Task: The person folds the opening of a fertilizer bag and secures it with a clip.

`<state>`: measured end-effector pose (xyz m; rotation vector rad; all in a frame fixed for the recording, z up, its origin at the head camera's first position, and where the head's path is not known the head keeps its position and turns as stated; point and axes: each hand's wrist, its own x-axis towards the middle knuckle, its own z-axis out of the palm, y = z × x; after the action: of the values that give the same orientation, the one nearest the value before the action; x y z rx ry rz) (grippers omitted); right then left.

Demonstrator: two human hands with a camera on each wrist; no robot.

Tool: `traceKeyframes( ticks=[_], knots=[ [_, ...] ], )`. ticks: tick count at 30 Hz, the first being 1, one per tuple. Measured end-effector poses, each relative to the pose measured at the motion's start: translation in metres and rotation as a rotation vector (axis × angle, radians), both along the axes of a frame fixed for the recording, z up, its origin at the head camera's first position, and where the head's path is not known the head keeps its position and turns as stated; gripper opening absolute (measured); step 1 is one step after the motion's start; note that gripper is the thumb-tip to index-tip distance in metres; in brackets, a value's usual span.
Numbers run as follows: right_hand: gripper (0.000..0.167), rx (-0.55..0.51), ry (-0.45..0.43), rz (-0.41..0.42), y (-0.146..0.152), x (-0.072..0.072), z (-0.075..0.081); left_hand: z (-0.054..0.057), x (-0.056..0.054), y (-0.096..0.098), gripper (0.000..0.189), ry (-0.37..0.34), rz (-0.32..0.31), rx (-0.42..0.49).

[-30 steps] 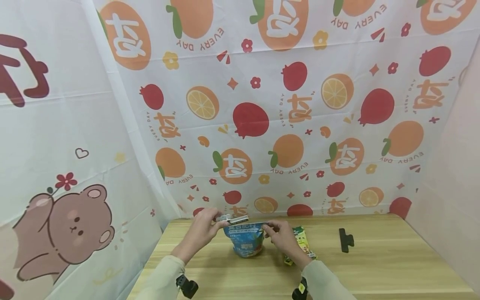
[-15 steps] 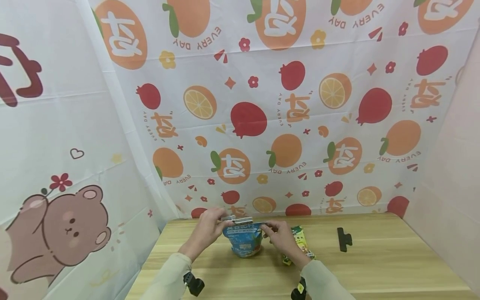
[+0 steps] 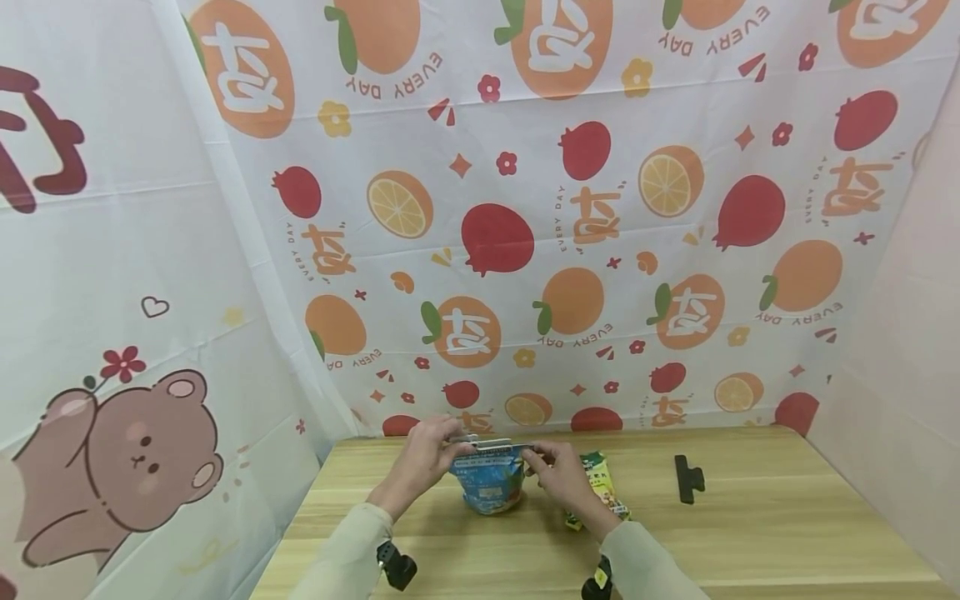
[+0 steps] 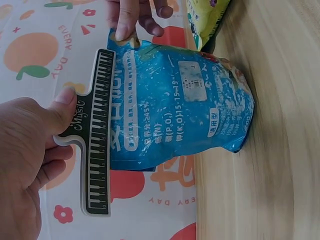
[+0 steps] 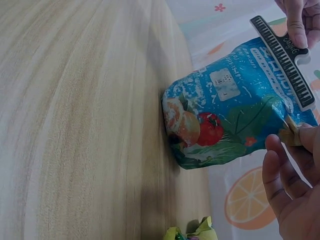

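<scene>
A blue bag (image 3: pixel 487 487) of fertilizer with printed vegetables stands on the wooden table. Along its top edge lies a black-and-white bag clip (image 4: pixel 100 132) with a piano-key pattern and the word "Music". My left hand (image 3: pixel 427 457) pinches the clip's handle, thumb on the printed tab in the left wrist view. The clip's long bar overlaps the bag's upper edge. My right hand (image 3: pixel 561 473) pinches the bag's top right corner between thumb and fingers, as the right wrist view shows. The back of the clip is hidden.
Behind my right hand, a yellow-green packet (image 3: pixel 602 482) lies on the table (image 3: pixel 787 517). Further right rests a black clip (image 3: pixel 686 480). A fruit-print cloth (image 3: pixel 495 317) hangs at the table's far edge, with a bear-print sheet (image 3: pixel 247 400) on the left.
My left hand has moved right with the bag clip, bringing it from a tilt above the bag's left side to lie along the top edge. The right hand keeps its hold.
</scene>
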<state>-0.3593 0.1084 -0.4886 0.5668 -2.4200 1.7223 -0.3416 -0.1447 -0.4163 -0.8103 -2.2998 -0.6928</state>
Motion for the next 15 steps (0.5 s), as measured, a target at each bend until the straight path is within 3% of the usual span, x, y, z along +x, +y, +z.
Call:
traceKeyframes(
  ticks=[7,15],
  knots=[
    [0.022,0.007,0.002,0.017,-0.001,0.002,0.001,0.000,-0.001,0.005,0.016,-0.049,0.030,-0.007],
    [0.026,-0.009,0.012,-0.015,0.001,0.003,-0.003,0.000,-0.002,0.013,0.015,-0.078,0.011,-0.010]
  ],
)
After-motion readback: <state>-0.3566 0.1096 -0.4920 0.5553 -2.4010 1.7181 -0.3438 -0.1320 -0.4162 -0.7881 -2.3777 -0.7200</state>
